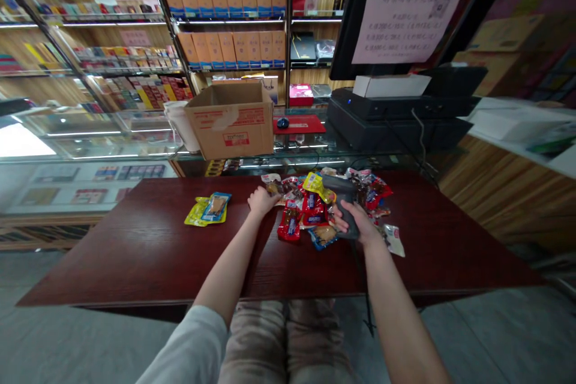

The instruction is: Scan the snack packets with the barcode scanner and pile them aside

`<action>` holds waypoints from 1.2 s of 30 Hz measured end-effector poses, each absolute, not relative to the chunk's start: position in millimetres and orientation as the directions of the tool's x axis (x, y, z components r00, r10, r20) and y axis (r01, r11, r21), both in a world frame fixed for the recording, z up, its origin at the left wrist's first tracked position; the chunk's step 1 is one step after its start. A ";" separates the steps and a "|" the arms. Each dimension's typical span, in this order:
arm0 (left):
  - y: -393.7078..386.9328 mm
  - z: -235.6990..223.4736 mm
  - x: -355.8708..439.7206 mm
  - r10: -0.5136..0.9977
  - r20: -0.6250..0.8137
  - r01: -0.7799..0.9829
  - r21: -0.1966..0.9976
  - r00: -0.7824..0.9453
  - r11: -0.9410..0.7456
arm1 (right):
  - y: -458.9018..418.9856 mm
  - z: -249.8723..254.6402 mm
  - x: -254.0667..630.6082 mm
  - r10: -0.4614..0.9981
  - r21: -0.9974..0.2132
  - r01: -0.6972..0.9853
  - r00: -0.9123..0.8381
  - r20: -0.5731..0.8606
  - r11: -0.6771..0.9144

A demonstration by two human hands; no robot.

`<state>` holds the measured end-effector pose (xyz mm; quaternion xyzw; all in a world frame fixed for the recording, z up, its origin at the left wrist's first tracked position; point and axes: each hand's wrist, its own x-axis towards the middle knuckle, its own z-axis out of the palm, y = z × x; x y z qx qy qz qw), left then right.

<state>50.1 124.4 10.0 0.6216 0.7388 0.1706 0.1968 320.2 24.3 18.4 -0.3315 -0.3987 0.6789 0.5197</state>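
Note:
In the head view my right hand (355,222) is closed around the handle of a dark grey barcode scanner (346,189), whose head is over a pile of snack packets. My left hand (261,200) is at the pile's left edge, fingers curled on a small snack packet (274,186) that it partly covers. Red snack packets (289,222), a yellow packet (318,185) and a blue packet (323,236) lie heaped between the hands. Farther left, apart from the pile, a blue packet (215,206) rests on a yellow one (195,213).
The dark red wooden table (148,252) holds the packets. Behind it, on a glass counter, are an open cardboard box (234,126), a mouse (282,123) on a red mat and a monitor (348,30) with a paper sign. The scanner's cable (366,294) hangs over the table's front edge.

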 end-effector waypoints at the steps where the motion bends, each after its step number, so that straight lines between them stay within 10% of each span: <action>1: 127.5 7.8 50.5 0.984 -0.088 0.835 0.520 -0.156 0.179 | 23.9 18.0 319.9 0.973 -0.885 -0.446 -0.228 -0.033 -0.134; 11: 89.8 11.9 19.0 0.997 0.066 0.285 0.957 -0.039 -0.053 | 18.3 18.3 299.8 0.940 -0.885 -0.437 -0.340 -0.003 -0.161; 36: 6.9 2.8 38.9 0.988 0.017 0.069 0.997 0.156 -0.028 | 8.2 18.4 275.7 0.858 -0.869 -0.424 -0.514 -0.002 -0.255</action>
